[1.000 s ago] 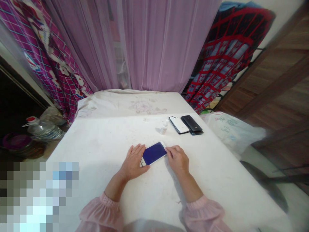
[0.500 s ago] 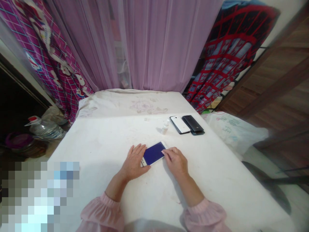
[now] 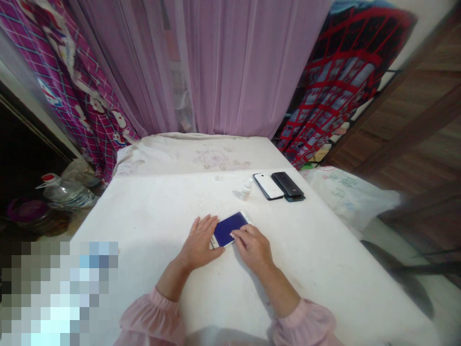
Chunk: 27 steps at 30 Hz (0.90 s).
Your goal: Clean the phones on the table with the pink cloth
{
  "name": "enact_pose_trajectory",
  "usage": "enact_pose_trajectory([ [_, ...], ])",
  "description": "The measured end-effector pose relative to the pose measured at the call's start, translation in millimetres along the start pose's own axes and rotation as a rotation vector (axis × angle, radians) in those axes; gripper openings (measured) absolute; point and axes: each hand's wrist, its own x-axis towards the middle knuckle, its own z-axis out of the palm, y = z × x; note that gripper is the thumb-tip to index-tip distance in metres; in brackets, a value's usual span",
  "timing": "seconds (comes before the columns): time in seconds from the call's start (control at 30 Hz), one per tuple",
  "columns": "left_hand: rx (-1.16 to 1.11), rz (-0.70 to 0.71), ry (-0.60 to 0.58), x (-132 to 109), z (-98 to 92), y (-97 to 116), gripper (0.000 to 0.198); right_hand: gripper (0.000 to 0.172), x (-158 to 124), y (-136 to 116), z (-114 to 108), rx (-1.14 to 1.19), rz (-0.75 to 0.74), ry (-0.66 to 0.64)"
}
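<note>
A white phone with a dark blue screen [image 3: 227,228] lies tilted on the white-covered table [image 3: 151,202]. My left hand [image 3: 200,242] rests at its left end, fingers apart, thumb along the near edge and fingertips by the far edge. Over the right part of the screen is my right hand [image 3: 252,245], its fingers pinched together around something small and whitish that I cannot make out. Beyond the phone stands a small white bottle [image 3: 247,190]. To its right lie a white phone [image 3: 268,185] and a black phone [image 3: 287,184], each on top of another device.
A purple curtain [image 3: 230,67] hangs behind the table. At the left, beside the table, is a large clear bottle with a red cap [image 3: 68,191]. A white plastic bag [image 3: 349,192] sits past the right edge, near brown wooden panels [image 3: 399,125].
My right hand has moved left and slightly toward me, from the screen's right edge to further over the screen. My left hand and the phone have stayed in place.
</note>
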Motion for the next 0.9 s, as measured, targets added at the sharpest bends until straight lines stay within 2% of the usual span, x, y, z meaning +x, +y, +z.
enact_pose_trajectory([
  [0.17,-0.013,0.020,0.014,-6,-1.2,-20,0.081,0.020,0,8,-3,-0.002,0.049,0.013],
  [0.3,-0.017,0.024,0.031,-11,-3.1,-31,0.069,0.019,0,8,-3,0.004,0.064,0.037],
  [0.47,-0.017,0.015,0.018,-10,-4.4,-29,0.067,0.018,-1,4,-1,-0.015,0.054,0.078],
  [0.73,-0.021,0.015,-0.016,-9,-5.6,-28,0.069,0.019,-4,-31,5,0.026,-0.113,-0.052],
  [0.8,-0.022,0.011,-0.014,-9,-5.3,-29,0.068,0.018,-4,-29,4,0.024,-0.110,-0.071],
  [0.9,-0.022,0.010,-0.006,-9,-5.4,-28,0.065,0.017,-1,-16,0,-0.001,-0.037,-0.021],
])
